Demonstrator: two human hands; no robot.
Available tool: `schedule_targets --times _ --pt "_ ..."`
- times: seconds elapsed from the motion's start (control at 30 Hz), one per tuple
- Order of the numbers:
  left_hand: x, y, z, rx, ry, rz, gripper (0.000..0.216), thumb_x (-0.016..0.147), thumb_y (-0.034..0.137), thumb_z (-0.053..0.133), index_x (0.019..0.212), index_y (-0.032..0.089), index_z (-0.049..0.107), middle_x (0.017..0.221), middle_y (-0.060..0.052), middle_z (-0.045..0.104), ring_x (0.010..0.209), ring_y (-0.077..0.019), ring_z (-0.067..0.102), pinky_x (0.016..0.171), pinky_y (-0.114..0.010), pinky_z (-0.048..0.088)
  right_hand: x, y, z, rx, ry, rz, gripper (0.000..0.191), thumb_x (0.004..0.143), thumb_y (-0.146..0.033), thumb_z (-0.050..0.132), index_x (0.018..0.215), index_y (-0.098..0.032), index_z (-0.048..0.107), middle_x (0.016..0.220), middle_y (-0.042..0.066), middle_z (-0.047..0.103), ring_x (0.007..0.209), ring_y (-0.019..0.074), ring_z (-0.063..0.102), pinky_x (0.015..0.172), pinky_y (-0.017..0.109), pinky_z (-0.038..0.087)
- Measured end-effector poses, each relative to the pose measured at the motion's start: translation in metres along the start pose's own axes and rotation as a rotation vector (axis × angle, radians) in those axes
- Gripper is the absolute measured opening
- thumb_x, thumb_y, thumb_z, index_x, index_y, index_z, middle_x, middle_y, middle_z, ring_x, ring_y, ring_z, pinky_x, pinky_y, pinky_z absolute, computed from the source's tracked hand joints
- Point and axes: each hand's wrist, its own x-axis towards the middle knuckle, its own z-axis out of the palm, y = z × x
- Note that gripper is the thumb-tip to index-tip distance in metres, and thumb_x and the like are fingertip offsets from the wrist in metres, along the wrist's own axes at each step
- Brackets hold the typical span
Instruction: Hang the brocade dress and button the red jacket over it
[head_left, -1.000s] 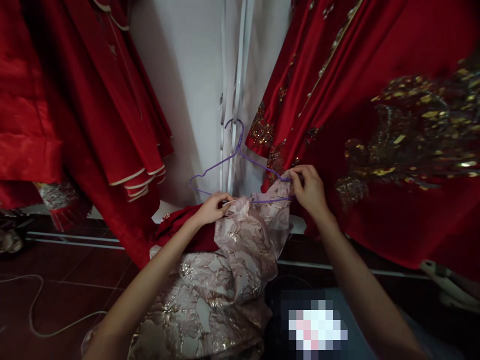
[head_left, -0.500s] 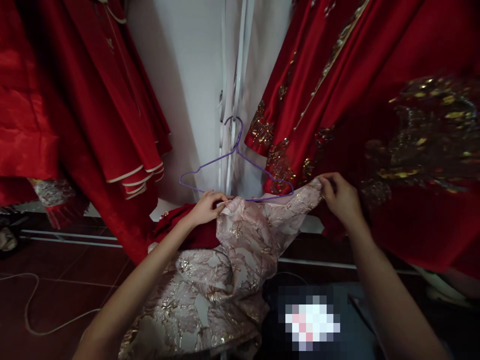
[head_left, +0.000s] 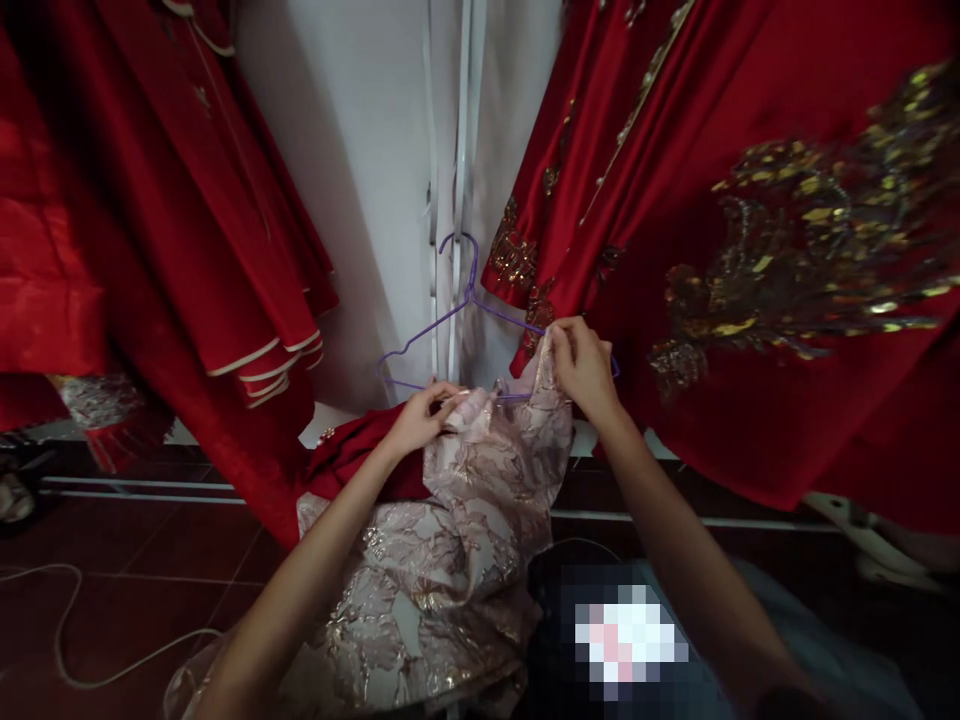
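Left hand [head_left: 420, 418]: pinching the pale-pink, gold-patterned brocade garment [head_left: 487, 500].
Right hand [head_left: 589, 372]: pinching its edge, now bringing it inward across the purple wire hanger [head_left: 470, 291].

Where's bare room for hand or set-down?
Pass: white wall between cream-edged red garments and white upright strips. Set-down: dark red floor tiles between thin pale cable and left forearm. Crowded: around purple wire hanger, left hand and right hand pinching pink brocade garment.

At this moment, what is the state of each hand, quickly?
Left hand: closed, pinching the pale garment at its upper edge.
Right hand: closed, pinching another upper part of that garment, at the hanger.
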Motion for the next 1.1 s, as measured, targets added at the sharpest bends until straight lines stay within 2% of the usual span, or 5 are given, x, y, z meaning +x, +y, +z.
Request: schedule_targets --times 0.13,0.3,0.63,0.93,1.1 --pt "-0.021 -0.032 -0.046 0.101 0.311 -0.137 0.03 0.08 0.044 0.051 0.087 0.016 0.059 0.087 -0.005 0.065 0.082 -0.0168 0.059 0.075 -0.027 0.046 0.002 0.008 -0.002 0.027 -0.023 0.011 0.027 0.089 -0.045 0.037 0.092 -0.025 0.055 0.087 0.004 0.064 0.082 0.0232 0.057 0.083 0.04 0.037" --pt "-0.052 -0.076 -0.1 0.226 0.483 -0.329 0.039 0.072 0.053 0.055 0.08 0.016 0.062 0.08 -0.006 0.066 0.076 -0.0175 0.059 0.068 -0.026 0.046 0.01 0.013 -0.002 0.154 -0.104 0.036 0.026 0.085 -0.047 0.045 0.091 -0.024 0.056 0.085 0.001 0.066 0.075 0.0196 0.06 0.071 0.03 0.042" --pt "-0.057 -0.097 -0.108 0.208 0.528 -0.315 0.042 0.072 0.054 0.056 0.088 0.016 0.065 0.087 -0.006 0.066 0.084 -0.0179 0.058 0.076 -0.027 0.045 0.018 0.01 -0.012 0.21 -0.113 0.017 0.023 0.083 -0.044 0.049 0.088 -0.023 0.057 0.084 0.002 0.067 0.073 0.0186 0.061 0.069 0.029 0.044" --pt "-0.012 -0.054 -0.098 0.183 0.6 -0.15 0.038 0.075 0.049 0.055 0.089 0.015 0.065 0.087 -0.006 0.066 0.081 -0.0166 0.058 0.074 -0.027 0.046 0.01 0.012 -0.001 0.274 -0.13 0.02 0.024 0.083 -0.044 0.049 0.084 -0.022 0.056 0.078 0.001 0.064 0.07 0.0166 0.059 0.066 0.027 0.043" --pt "0.02 -0.015 -0.095 0.265 0.358 -0.004 0.035 0.08 0.048 0.051 0.088 0.016 0.063 0.083 -0.004 0.065 0.076 -0.0141 0.057 0.071 -0.024 0.044 0.005 0.019 0.011 0.362 -0.168 0.064 0.026 0.081 -0.047 0.051 0.083 -0.021 0.056 0.081 0.003 0.066 0.077 0.0188 0.061 0.07 0.029 0.045"
